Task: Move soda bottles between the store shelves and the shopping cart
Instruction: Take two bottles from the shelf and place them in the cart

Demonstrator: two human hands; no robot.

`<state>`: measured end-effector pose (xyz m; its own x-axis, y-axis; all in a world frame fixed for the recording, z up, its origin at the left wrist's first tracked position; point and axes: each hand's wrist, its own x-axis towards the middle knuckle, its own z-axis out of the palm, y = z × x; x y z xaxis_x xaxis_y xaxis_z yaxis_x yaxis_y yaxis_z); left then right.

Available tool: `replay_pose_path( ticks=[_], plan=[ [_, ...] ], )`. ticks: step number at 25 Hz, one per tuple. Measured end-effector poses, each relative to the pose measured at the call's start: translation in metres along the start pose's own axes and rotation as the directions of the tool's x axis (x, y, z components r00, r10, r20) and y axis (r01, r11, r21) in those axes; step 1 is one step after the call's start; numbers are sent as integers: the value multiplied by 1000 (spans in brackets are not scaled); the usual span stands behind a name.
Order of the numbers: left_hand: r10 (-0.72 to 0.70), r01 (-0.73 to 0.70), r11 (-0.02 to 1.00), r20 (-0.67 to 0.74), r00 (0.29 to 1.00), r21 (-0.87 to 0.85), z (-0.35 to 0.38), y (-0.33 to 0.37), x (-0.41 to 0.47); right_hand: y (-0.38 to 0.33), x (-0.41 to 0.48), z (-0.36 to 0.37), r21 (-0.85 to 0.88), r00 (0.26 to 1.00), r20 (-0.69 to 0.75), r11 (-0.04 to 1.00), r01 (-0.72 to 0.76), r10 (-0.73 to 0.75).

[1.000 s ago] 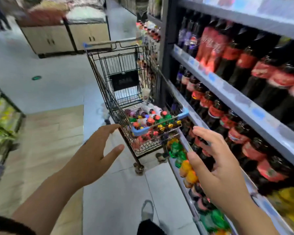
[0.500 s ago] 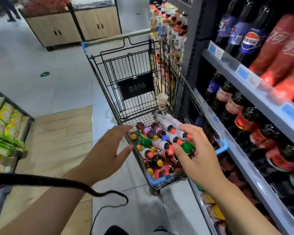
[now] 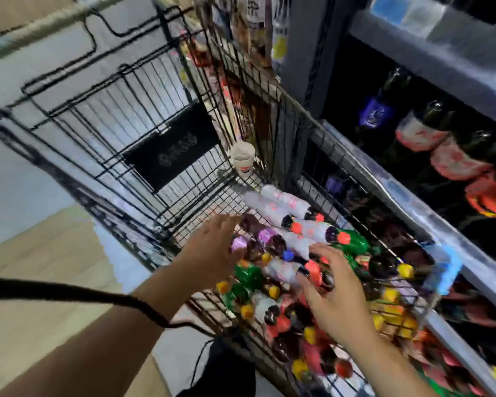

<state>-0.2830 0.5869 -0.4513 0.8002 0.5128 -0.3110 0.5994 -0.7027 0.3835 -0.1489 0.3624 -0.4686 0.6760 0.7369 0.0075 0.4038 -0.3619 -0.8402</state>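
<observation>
A black wire shopping cart (image 3: pixel 143 116) stands beside the store shelf (image 3: pixel 413 196). Its near end holds several small soda bottles lying on their sides, with white, purple, green and red labels (image 3: pixel 295 239). My left hand (image 3: pixel 212 247) reaches over the cart's near rim, fingers spread, just above a purple-labelled bottle (image 3: pixel 267 237). My right hand (image 3: pixel 332 293) hovers over the pile with fingers spread, its fingertips at a red-capped bottle (image 3: pixel 312 270). Neither hand grips anything. The picture is blurred by motion.
Large dark cola bottles with red labels (image 3: pixel 455 164) fill the shelf to the right of the cart. A small pale cup (image 3: pixel 242 157) stands in the cart's far corner. A black cord (image 3: pixel 78 295) crosses my left forearm. Tiled and wood-look floor lies at left.
The view has closed in on the cart. Both hands have moved forward and down over the bottle pile, the right hand from the rim onto the bottles.
</observation>
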Motion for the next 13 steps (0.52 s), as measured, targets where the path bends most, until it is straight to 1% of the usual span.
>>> replay_pose_path(
  ticks=[2, 4, 6, 8, 10, 12, 13],
  plan=[
    [-11, -15, 991, 196, 981, 132, 8, -30, 46, 17, 19, 28, -36, 994, -60, 995, -94, 92],
    [-15, -58, 975, 327, 945, 213, 22, -55, 90, 34, 37, 54, -51, 971, -76, 972, -229, 225],
    [2, -124, 957, 420, 908, 262, 42, -67, 123, 50, 48, 77, -58, 920, -61, 919, -390, 387],
    [58, -237, 924, 501, 863, 301, 69, -71, 150, 67, 54, 94, -35, 871, -76, 872, -488, 485],
    [99, -326, 899, 587, 804, 294, 96, -77, 171, 81, 57, 108, -26, 829, -113, 832, -554, 548],
    [98, -388, 868, 659, 745, 309, 119, -82, 182, 92, 55, 117, -14, 798, -138, 804, -594, 587],
    [87, -412, 848, 681, 727, 332, 130, -85, 184, 96, 54, 119, -5, 787, -138, 794, -608, 602]
  ],
)
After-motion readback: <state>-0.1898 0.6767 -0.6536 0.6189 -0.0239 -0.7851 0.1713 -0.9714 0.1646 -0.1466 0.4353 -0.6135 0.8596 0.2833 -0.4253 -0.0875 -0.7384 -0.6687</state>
